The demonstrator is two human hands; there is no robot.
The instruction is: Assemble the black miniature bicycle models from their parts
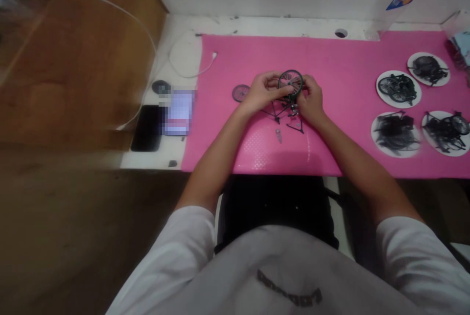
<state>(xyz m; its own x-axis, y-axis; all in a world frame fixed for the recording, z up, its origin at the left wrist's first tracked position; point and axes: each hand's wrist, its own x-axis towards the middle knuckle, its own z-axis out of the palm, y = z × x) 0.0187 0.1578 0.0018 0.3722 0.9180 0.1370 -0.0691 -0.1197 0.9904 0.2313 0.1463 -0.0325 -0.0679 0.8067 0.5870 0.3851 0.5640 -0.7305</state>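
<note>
Between my two hands is a small black toy bicycle wheel point(291, 83) with thin spokes, raised above the pink mat. My left hand point(265, 91) pinches it from the left, the thumb lying across its lower rim. On the other side my right hand point(311, 100) has its fingers curled at the wheel's lower right edge; what its fingertips grip is hidden. Black frame parts point(292, 108) show just below the wheel, near both hands. A second small wheel point(241, 93) lies on the mat left of my left hand. A small grey piece point(278, 135) rests nearer to me.
Several white plates point(378, 91) with black bicycle parts stand at the right on the pink mat point(341, 60). A phone with a lit screen point(179, 112), a dark flat device point(146, 129) and a white cable point(191, 74) lie at the left. A clear bottle point(400, 2) is at the back right.
</note>
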